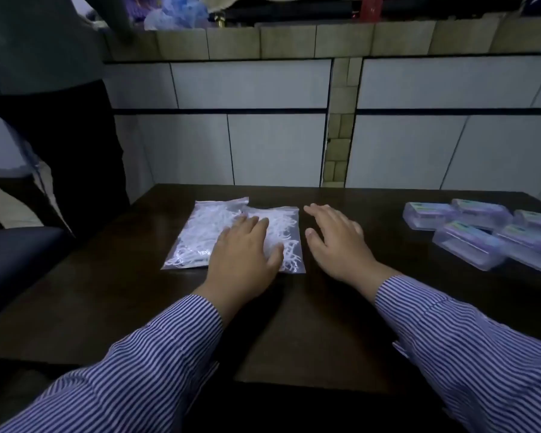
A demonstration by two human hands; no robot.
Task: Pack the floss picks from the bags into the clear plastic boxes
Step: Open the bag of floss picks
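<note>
Stage: the very start, by the look of it; nothing appears packed yet.
Bags: two clear zip bags of white floss picks lie flat, side by side and slightly overlapping, on the dark wooden table (294, 323). The left bag (197, 232) and the right bag (286, 232) both look sealed and full.
Floss picks: all of them that can be seen are inside the bags; none lie loose on the table.
Boxes: five clear plastic boxes (469, 245) with purple labels sit clustered at the table's right side, well apart from the bags. Their lids look closed; whether anything is inside cannot be told through the blur.
Left hand (244, 254): palm down over the bags where they meet, fingers straight and spread, gripping nothing; whether it presses on the bags or just hovers cannot be told.
Right hand (334, 242): palm down just beside the right bag, fingers relaxed and extended, holding nothing.
Sleeves: both arms wear a blue-and-white striped shirt.
Left to do: open a bag, open a box, move the picks across, and repeat for every box, which is essentially the whole job.
</note>
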